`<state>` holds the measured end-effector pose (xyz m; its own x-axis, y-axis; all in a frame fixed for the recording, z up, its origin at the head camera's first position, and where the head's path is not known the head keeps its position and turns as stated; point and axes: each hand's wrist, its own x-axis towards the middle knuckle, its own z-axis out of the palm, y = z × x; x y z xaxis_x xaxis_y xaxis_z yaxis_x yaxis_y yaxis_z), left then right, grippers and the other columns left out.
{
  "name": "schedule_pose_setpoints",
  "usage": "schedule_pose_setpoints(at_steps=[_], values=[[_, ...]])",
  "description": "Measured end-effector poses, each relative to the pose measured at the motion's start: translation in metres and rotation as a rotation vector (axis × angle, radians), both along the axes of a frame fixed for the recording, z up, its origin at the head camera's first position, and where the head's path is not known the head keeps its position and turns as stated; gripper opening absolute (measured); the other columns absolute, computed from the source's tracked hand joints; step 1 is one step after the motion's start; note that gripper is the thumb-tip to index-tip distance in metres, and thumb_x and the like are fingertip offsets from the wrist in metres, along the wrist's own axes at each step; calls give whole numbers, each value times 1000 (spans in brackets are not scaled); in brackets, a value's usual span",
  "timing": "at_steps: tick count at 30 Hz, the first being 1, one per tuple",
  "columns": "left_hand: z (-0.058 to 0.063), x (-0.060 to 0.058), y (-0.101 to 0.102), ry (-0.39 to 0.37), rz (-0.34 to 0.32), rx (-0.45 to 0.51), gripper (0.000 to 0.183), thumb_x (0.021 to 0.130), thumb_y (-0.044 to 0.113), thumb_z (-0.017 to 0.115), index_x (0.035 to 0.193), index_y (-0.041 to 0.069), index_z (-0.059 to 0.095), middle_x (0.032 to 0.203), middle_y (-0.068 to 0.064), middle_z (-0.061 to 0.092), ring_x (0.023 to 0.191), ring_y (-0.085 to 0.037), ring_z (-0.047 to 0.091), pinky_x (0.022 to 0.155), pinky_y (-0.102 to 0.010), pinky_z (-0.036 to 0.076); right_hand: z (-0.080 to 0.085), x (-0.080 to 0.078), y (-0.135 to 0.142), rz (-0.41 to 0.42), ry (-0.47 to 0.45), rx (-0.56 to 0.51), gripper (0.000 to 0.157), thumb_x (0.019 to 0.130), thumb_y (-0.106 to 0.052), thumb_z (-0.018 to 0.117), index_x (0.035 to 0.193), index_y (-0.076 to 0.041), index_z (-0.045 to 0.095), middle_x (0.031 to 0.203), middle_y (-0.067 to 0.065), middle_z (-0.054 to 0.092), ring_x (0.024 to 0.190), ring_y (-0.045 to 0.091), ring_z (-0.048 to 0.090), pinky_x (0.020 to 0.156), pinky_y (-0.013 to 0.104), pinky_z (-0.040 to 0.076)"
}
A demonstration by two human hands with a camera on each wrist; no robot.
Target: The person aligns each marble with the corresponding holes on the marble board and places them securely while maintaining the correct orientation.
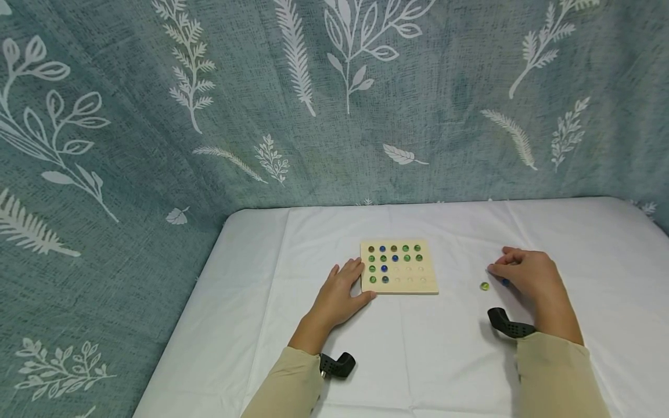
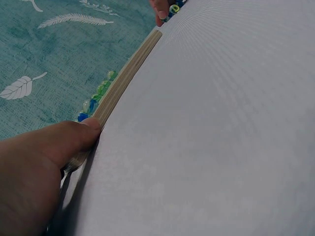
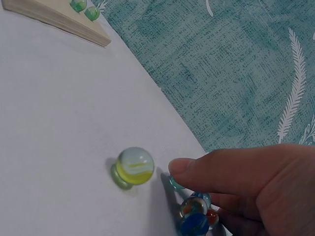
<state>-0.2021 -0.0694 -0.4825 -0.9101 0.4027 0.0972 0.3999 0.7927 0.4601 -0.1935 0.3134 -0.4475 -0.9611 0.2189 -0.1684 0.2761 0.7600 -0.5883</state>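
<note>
A pale wooden board (image 1: 413, 287) with rows of round hollows lies mid-table. Green, blue and brownish glass marbles fill its two back rows and the left part of the two front ones. My left hand (image 1: 341, 293) rests at the board's front left corner, fingers along the left side. Its thumb (image 2: 81, 135) presses the front edge. To the right, my right hand (image 1: 530, 278) pinches a greenish marble (image 3: 175, 183), mostly hidden under the thumb. Below those fingers lie a blue marble (image 3: 194, 223), a clear one with orange (image 3: 193, 206) and a red one (image 3: 212, 217).
A clear marble with a yellow-green swirl (image 1: 485, 286) lies on the white cloth just left of the right hand. Behind the table hangs a green-blue leaf-patterned curtain (image 1: 324, 145). Black wrist cameras sit on both wrists, close over the cloth.
</note>
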Motion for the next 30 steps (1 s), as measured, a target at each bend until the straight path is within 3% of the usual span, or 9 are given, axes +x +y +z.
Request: schedule_pose_setpoints(at_steps=[19, 30], values=[[0, -1, -2, 31, -13, 5, 73, 85, 50, 63, 145, 17, 39, 151, 3, 35, 141, -11, 26, 120, -38, 14, 2, -2, -8, 7, 32, 38, 35, 81, -33, 69, 100, -4, 67, 143, 21, 40, 127, 51, 31, 98, 64, 33], [0, 0, -1, 0, 1, -3, 74, 84, 51, 63, 145, 17, 39, 151, 5, 33, 141, -9, 25, 120, -36, 13, 0, 0, -12, 22, 56, 47, 38, 86, -34, 63, 104, -1, 66, 141, 21, 43, 125, 50, 35, 97, 63, 35]])
